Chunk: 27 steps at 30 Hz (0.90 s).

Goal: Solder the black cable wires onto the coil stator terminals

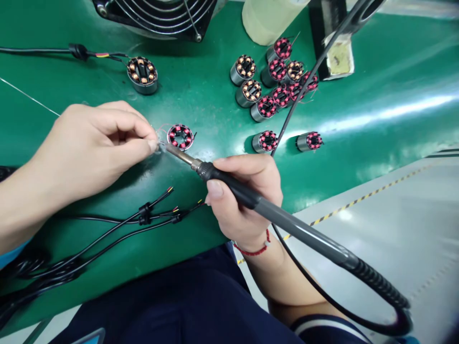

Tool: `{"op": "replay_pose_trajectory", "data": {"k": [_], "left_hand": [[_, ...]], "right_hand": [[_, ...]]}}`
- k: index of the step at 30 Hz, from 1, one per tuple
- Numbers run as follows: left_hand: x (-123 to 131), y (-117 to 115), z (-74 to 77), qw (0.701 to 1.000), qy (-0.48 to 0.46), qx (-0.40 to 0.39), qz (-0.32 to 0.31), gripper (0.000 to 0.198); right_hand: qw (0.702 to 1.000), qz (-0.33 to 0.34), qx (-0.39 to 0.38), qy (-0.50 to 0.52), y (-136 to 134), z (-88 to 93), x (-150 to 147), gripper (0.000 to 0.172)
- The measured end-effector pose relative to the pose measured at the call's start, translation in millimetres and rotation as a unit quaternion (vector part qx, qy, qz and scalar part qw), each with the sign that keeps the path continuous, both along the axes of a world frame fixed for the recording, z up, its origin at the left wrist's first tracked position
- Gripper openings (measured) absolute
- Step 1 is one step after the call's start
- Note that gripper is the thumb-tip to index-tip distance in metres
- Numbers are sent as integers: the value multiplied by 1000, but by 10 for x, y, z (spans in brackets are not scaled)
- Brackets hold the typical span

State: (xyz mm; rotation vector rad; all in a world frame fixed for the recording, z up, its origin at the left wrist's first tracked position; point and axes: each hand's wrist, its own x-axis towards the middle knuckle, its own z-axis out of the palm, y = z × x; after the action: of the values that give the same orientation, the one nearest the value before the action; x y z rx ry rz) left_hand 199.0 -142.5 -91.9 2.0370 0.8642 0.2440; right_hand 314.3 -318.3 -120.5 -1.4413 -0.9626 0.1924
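My left hand (102, 145) is closed in a pinch beside a stator with red windings (180, 137). A thin silvery solder wire (30, 98) runs from the left edge into that hand. Wrapped round the dark handle of a soldering iron (297, 227), my right hand (247, 196) points its metal tip at the left fingertips. Fine strands from the stator reach toward the tip; whether they touch it is too small to tell. Behind my left hand stands a copper-wound stator (142, 76) with a black cable (39, 50) leading to its wires.
Several stators (267, 107) stand grouped at the back right, with a lone one (309, 141) farther right. Black cables with stripped ends (129, 220) lie in front. A fan (161, 16), a pale container (267, 21) and an iron stand with sponge (339, 59) line the back.
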Motion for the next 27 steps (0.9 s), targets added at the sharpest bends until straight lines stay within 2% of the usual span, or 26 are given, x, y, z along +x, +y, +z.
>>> {"op": "replay_pose_trajectory", "data": {"k": [5,8,12,14,17,21,23,27], "left_hand": [[5,-15,9,1000,2,0,11,25],[-5,26,-38,1000,-4,-1,6,24],[-31,88,-113,1000,-17,13,0,23],[-41,101,-129,1000,-15,27,3,23],[-47,113,-136,999,-16,38,-5,24],[-50,135,-152,998,-30,47,-24,24],[-53,141,-163,998,-33,49,-21,23],[-57,137,-169,998,-42,53,-15,19]], "right_hand": [[1000,6,-18,-12,-10,-22,-20,10],[998,-14,-49,-41,-27,-17,-14,11],[990,-25,-104,-89,-16,78,73,12],[989,9,-106,-107,21,167,151,11],[985,99,-103,-93,113,309,283,21],[960,206,-182,-56,296,385,416,32],[947,227,-211,-84,403,352,436,34],[936,199,-252,-143,563,219,382,45]]}}
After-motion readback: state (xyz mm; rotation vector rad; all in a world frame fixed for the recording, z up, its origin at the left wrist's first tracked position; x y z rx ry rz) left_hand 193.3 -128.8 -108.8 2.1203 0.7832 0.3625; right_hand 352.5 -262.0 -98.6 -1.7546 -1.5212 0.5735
